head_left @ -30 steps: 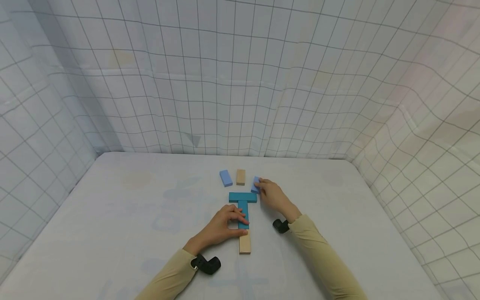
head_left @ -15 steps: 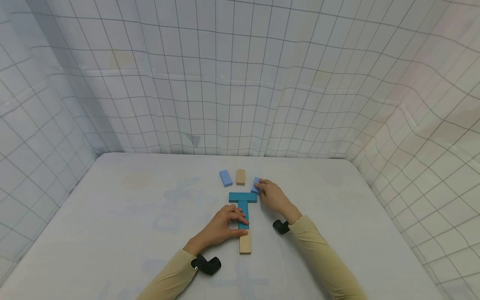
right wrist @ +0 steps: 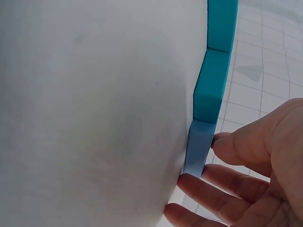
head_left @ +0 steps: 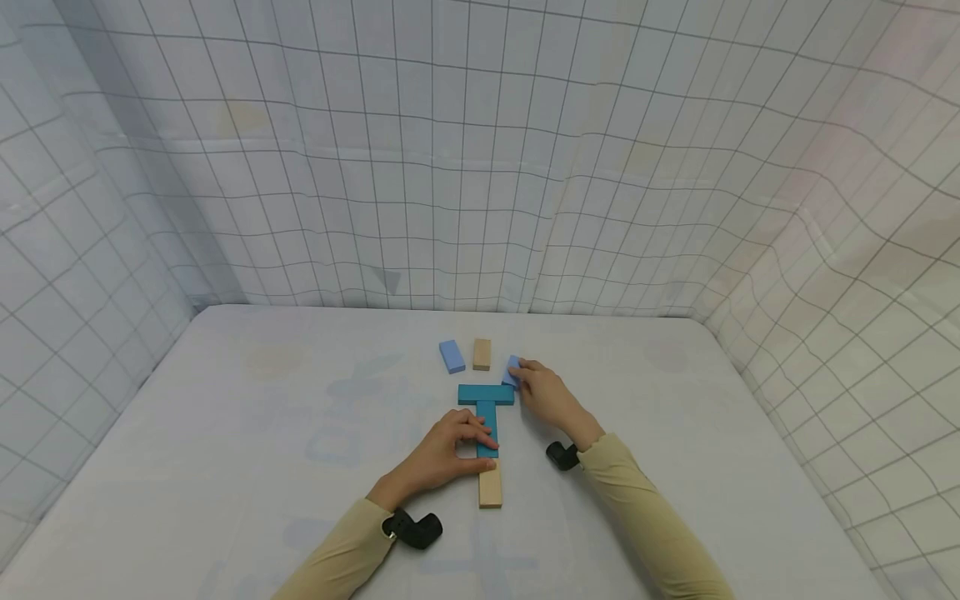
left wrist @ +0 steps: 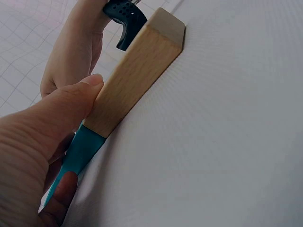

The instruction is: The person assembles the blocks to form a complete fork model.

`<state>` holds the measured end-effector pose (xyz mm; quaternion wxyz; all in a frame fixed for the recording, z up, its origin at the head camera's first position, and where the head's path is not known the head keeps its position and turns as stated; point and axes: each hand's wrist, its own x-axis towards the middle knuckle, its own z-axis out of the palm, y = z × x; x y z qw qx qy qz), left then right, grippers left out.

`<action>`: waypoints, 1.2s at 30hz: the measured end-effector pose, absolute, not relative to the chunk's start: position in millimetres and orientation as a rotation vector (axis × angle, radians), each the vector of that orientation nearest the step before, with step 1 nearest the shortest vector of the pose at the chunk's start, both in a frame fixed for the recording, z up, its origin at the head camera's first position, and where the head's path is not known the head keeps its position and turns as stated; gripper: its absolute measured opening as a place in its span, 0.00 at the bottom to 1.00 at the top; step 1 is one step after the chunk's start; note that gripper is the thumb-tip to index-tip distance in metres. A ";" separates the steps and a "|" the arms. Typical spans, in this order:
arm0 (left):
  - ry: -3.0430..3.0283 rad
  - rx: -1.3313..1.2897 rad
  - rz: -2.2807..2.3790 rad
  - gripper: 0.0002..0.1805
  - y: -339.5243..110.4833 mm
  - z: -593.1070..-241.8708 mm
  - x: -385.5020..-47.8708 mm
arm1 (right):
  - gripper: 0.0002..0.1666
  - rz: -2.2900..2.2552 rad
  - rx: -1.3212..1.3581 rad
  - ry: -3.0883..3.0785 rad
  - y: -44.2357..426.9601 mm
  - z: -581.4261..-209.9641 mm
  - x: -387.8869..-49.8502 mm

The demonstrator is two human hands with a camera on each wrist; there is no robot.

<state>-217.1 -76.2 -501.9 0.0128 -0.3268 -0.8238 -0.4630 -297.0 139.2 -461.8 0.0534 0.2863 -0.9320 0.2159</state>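
Observation:
My left hand (head_left: 442, 454) lies across the column of blocks from the left. Its thumb rests on the top of a natural wood block (head_left: 490, 489), and its loosely bent fingers lie over the upright teal block (head_left: 486, 412). A second teal block (head_left: 472, 393) lies crosswise at the far end, touching the upright one, so the pair form a T. My right hand (head_left: 551, 396) pinches a light blue block (right wrist: 199, 144) between thumb and fingers. In the right wrist view this block's end meets the teal crosspiece. Part of the light blue block is hidden behind the fingers in the head view.
Beyond the T lie another light blue block (head_left: 452, 357), slightly tilted, and a small natural wood block (head_left: 482, 354). A white cloth covers the table (head_left: 247, 400). Grid-patterned curtains (head_left: 420, 167) hang at the back and sides.
The light blue block under my right hand has shifted very slightly toward the teal crosspiece. My left hand and the other blocks stay where they were.

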 end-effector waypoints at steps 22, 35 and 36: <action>-2.593 -0.993 -1.459 0.13 -76.2 -500.1 -216.7 | 0.19 0.631 0.888 -2.816 139.7 -461.4 -295.1; -2.582 -0.999 -1.471 0.13 -76.5 -500.7 -217.5 | 0.19 0.681 0.942 -2.745 143.3 -465.8 -296.3; -2.581 -1.000 -1.468 0.13 -76.6 -500.6 -217.6 | 0.19 0.681 0.945 -2.740 143.6 -466.1 -296.6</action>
